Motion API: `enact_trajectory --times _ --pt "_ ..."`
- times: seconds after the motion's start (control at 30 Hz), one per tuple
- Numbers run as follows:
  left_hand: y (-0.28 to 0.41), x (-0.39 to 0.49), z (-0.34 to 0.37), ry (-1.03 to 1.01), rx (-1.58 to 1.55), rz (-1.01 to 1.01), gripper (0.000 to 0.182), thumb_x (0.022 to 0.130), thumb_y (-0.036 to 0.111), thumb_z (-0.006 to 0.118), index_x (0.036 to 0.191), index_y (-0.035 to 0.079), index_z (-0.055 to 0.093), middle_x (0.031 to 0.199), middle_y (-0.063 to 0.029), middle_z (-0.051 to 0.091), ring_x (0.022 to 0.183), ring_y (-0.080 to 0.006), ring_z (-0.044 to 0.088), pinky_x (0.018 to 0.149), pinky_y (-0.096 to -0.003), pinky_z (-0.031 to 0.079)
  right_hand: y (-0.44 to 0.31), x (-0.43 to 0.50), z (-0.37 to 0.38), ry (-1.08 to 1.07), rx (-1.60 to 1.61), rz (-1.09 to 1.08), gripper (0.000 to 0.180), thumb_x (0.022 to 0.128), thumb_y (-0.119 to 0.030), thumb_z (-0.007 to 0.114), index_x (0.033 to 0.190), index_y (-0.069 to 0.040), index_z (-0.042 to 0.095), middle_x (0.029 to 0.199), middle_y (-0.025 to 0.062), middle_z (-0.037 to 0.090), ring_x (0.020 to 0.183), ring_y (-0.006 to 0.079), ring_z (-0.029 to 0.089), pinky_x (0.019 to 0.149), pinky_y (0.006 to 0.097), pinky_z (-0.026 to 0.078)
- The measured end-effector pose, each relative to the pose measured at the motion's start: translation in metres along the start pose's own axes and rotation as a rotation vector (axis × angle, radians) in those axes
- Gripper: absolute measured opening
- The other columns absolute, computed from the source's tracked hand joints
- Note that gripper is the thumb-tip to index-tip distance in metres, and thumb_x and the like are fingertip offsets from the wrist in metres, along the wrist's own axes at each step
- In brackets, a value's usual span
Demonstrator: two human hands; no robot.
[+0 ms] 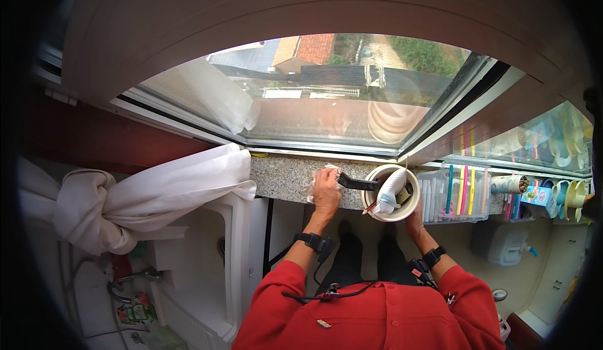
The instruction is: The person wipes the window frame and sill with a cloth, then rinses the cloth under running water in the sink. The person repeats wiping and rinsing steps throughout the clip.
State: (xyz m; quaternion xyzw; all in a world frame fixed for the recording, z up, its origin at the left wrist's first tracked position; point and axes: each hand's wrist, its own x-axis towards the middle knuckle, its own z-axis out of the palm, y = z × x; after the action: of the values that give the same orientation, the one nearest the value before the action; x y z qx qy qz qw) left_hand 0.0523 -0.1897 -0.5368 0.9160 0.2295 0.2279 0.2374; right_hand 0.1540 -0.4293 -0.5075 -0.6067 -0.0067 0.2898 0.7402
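My left hand [327, 191] presses a crumpled whitish cloth [311, 192] onto the speckled stone windowsill [278, 176]. To its right stands a round cream container [414, 198], with my right hand [414, 223] at its lower right side, the fingers mostly hidden behind it. In the container are a white textured item [395, 185], a black-handled tool [358, 182] that leans out to the left near my left hand, and a pencil [369, 208].
A clear plastic box with markers [464, 192], a patterned cylinder [506, 184] and a small blue box [539, 195] line the sill at right. A knotted white curtain [179, 194] hangs at left above a white sink [198, 260]. The window glass [301, 114] rises behind the sill.
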Motion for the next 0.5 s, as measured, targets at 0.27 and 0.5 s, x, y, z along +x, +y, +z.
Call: enact_trajectory --times 0.27,0.5 --pt "-0.030 -0.004 -0.015 -0.067 0.161 0.120 0.033 0.072 0.006 0.062 0.104 0.010 0.064 0.103 -0.0072 0.059 0.096 -0.0288 0.057 0.078 -0.0398 0.046 -0.008 -0.001 0.005 0.006 -0.008 -0.012 0.043 0.097 -0.034 0.042 0.129 -0.006 0.036 0.118 0.0096 0.047 0.111 0.0167 0.047 0.097 0.0283 0.038" --pt "-0.108 0.023 -0.070 0.194 0.398 -0.284 0.033 0.071 -0.004 0.059 0.102 0.008 0.062 0.101 -0.0101 0.056 0.094 -0.0316 0.055 0.082 -0.0398 0.045 -0.007 -0.002 0.004 -0.004 -0.013 -0.025 0.043 0.096 -0.031 0.044 0.129 -0.005 0.035 0.119 0.0099 0.047 0.112 0.0176 0.046 0.098 0.0289 0.038"
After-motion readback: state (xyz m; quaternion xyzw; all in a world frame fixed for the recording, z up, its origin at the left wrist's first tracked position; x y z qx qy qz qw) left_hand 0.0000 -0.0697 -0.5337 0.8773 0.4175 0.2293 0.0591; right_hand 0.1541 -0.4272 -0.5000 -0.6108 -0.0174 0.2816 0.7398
